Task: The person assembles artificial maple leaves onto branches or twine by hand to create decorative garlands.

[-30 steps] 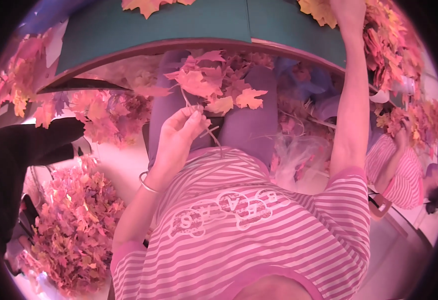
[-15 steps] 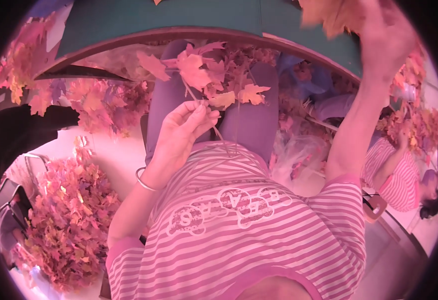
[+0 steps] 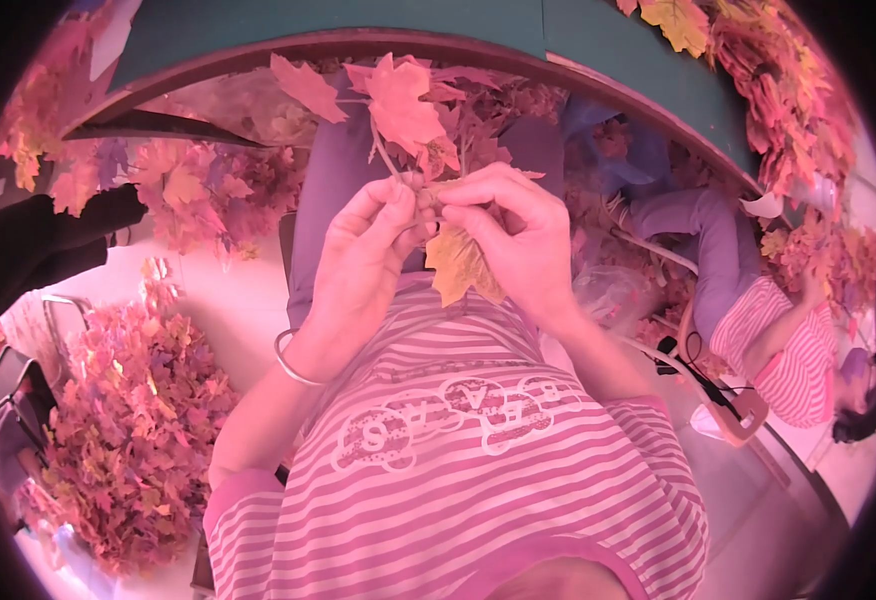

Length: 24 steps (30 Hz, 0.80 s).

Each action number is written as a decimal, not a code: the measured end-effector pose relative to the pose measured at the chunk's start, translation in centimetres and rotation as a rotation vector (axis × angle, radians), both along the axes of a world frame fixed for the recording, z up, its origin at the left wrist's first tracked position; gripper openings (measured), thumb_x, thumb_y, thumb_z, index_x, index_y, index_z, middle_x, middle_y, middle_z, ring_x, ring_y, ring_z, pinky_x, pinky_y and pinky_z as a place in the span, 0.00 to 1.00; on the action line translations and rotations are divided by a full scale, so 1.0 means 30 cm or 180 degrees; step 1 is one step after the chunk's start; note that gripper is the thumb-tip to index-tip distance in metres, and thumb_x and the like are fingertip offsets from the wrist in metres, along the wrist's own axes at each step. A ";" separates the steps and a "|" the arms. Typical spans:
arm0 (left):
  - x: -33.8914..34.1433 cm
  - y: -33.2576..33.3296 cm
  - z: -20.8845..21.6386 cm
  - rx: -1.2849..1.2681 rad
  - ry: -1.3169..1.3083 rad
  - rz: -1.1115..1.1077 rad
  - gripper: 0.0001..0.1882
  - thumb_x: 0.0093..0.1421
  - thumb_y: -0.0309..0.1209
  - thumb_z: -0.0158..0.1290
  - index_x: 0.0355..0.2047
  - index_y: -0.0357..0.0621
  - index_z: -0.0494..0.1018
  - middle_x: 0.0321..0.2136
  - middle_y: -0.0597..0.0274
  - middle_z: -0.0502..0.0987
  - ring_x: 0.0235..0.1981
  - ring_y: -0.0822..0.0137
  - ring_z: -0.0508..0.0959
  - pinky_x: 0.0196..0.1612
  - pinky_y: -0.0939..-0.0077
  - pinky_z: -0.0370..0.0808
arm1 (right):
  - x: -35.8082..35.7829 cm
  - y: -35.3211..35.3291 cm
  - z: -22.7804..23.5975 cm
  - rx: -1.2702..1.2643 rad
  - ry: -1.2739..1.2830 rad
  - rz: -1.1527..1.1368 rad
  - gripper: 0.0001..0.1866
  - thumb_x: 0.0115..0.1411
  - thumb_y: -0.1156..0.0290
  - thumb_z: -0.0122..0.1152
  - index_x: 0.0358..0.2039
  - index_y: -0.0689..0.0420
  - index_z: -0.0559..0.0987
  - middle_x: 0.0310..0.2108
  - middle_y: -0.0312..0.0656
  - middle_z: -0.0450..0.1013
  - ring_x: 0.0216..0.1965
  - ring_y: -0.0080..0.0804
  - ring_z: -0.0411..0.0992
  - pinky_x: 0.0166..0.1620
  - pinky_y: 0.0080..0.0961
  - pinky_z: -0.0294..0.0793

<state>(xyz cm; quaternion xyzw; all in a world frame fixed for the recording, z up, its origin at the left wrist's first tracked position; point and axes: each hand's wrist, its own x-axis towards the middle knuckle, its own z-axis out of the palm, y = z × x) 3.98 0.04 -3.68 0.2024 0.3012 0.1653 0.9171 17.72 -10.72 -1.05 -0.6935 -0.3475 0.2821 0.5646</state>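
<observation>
Over my lap, my left hand (image 3: 363, 250) pinches the thin stem of an artificial maple branch (image 3: 401, 105). The branch's orange-pink leaves spread out beyond my fingertips. My right hand (image 3: 523, 235) is closed, its thumb and fingers meeting the stem right beside my left fingertips. A yellow-orange maple leaf (image 3: 458, 265) hangs below those right fingers, which hold it near its base. The exact joint between leaf and stem is hidden behind my fingers.
A green tabletop (image 3: 438, 25) with a curved edge lies ahead of my knees. Heaped leaves (image 3: 778, 100) cover its right end. On the floor at left stands a large leaf pile (image 3: 143, 430). Another person (image 3: 773, 345) in a striped shirt sits at right, near a chair (image 3: 743, 415).
My right hand has come down from the leaves at the table's upper right to meet my left hand, with the yellow-orange leaf in its fingers. My left hand keeps hold of the branch.
</observation>
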 end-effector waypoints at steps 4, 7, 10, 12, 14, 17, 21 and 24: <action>0.004 -0.014 0.017 -0.0011 0.0024 0.0120 0.11 0.69 0.32 0.56 0.47 0.40 0.75 0.39 0.63 0.80 0.39 0.73 0.79 0.48 0.77 0.78 | -0.039 -0.003 0.010 0.0123 0.0035 -0.0229 0.08 0.54 0.85 0.66 0.35 0.64 0.83 0.32 0.40 0.78 0.34 0.27 0.77 0.36 0.18 0.75; -0.002 -0.026 0.018 0.0073 0.0004 0.0194 0.11 0.69 0.32 0.56 0.47 0.40 0.75 0.39 0.64 0.80 0.38 0.73 0.79 0.48 0.76 0.77 | -0.054 -0.008 0.021 0.0063 -0.0012 -0.0291 0.08 0.54 0.85 0.67 0.34 0.64 0.83 0.32 0.40 0.77 0.33 0.26 0.77 0.35 0.18 0.75; -0.007 -0.031 0.008 0.0088 0.0030 0.0196 0.10 0.69 0.32 0.57 0.46 0.41 0.76 0.39 0.63 0.80 0.39 0.73 0.79 0.48 0.77 0.76 | -0.069 -0.003 0.018 0.0018 -0.0076 -0.0311 0.06 0.54 0.85 0.67 0.33 0.64 0.83 0.31 0.40 0.77 0.32 0.26 0.78 0.34 0.19 0.75; -0.005 -0.034 0.003 0.0219 0.0106 0.0235 0.10 0.68 0.33 0.57 0.46 0.41 0.76 0.39 0.63 0.81 0.39 0.73 0.79 0.48 0.77 0.76 | -0.069 0.002 0.014 0.0055 -0.0091 -0.0322 0.06 0.54 0.85 0.68 0.32 0.64 0.83 0.31 0.40 0.77 0.32 0.26 0.78 0.33 0.19 0.74; 0.004 -0.034 0.009 0.0365 0.0193 0.0257 0.10 0.69 0.32 0.57 0.45 0.40 0.76 0.39 0.63 0.81 0.40 0.74 0.79 0.47 0.78 0.76 | -0.060 0.005 0.010 -0.0135 -0.0278 -0.0136 0.07 0.56 0.88 0.65 0.35 0.65 0.83 0.35 0.37 0.76 0.34 0.19 0.75 0.34 0.17 0.74; -0.001 -0.044 0.029 0.0802 0.0352 0.0122 0.10 0.69 0.31 0.55 0.44 0.38 0.76 0.39 0.63 0.80 0.40 0.75 0.79 0.46 0.79 0.76 | -0.049 0.012 0.035 -0.0080 -0.0871 -0.0181 0.07 0.53 0.86 0.67 0.32 0.64 0.83 0.31 0.38 0.77 0.31 0.23 0.76 0.33 0.21 0.73; 0.024 -0.066 0.052 0.0666 0.0831 -0.0344 0.08 0.72 0.31 0.52 0.43 0.39 0.74 0.38 0.67 0.76 0.39 0.76 0.78 0.45 0.80 0.77 | -0.012 -0.034 -0.015 0.0277 -0.1808 0.0182 0.08 0.49 0.80 0.66 0.32 0.59 0.80 0.31 0.46 0.74 0.30 0.47 0.75 0.34 0.38 0.76; -0.018 -0.087 -0.023 -0.0063 0.0385 -0.0520 0.11 0.74 0.34 0.46 0.49 0.43 0.73 0.41 0.67 0.77 0.42 0.75 0.78 0.46 0.80 0.79 | -0.001 -0.040 -0.031 -0.0087 -0.1846 0.0896 0.06 0.53 0.78 0.59 0.31 0.59 0.73 0.32 0.45 0.68 0.32 0.44 0.75 0.32 0.38 0.75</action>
